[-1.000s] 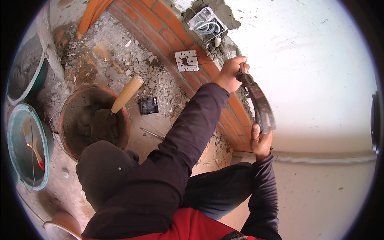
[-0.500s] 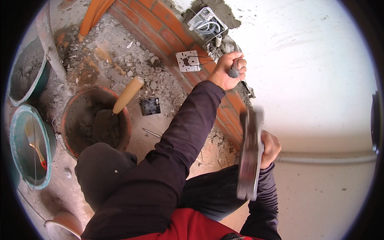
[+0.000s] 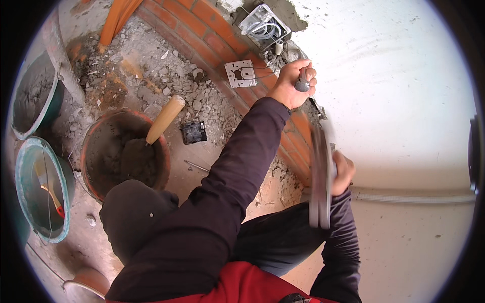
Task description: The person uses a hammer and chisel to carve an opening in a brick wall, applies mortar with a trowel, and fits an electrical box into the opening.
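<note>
My left hand (image 3: 295, 83) grips a chisel (image 3: 303, 84), its blade against the broken plaster edge (image 3: 318, 112) above the brickwork. My right hand (image 3: 341, 171) holds a long, heavy metal tool (image 3: 320, 182), motion-blurred, just below the chisel. Above my left hand, an open metal wall box (image 3: 263, 25) with coiled white cables sits in fresh grey mortar. Beside it a white perforated plate (image 3: 239, 73) with a dark cable lies on the bricks.
An orange bucket (image 3: 91, 146) holds mortar and a wooden-handled trowel (image 3: 164, 118). Two teal buckets (image 3: 24, 171) (image 3: 46, 70) stand left, one with a brush (image 3: 54, 199). A black box (image 3: 193, 132), a thin rod (image 3: 196, 164) and rubble (image 3: 189, 88) lie on the floor.
The metal tool moved away from my left hand, down to near my leg, then slightly back up. My left hand now shows the chisel upright in its fist, slightly higher.
</note>
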Demonstrator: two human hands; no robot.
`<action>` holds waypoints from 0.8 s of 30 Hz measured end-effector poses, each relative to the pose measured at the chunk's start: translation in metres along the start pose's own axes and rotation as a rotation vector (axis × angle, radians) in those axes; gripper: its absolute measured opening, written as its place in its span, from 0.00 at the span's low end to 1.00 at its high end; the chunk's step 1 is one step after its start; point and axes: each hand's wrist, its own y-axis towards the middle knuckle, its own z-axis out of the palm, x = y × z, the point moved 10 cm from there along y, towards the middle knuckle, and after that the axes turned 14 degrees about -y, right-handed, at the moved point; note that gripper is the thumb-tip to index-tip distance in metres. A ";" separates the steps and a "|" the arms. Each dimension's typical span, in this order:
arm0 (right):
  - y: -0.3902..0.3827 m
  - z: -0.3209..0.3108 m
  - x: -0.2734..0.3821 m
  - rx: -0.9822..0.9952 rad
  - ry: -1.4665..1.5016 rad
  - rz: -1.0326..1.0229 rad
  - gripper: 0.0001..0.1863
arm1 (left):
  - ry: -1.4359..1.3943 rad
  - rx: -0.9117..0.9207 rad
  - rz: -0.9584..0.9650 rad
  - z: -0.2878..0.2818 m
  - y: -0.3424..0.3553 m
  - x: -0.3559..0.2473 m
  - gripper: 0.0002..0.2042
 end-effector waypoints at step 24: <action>0.008 -0.015 0.066 -0.003 0.047 -0.258 0.33 | 0.829 -0.418 -0.102 0.001 -0.042 -0.073 0.12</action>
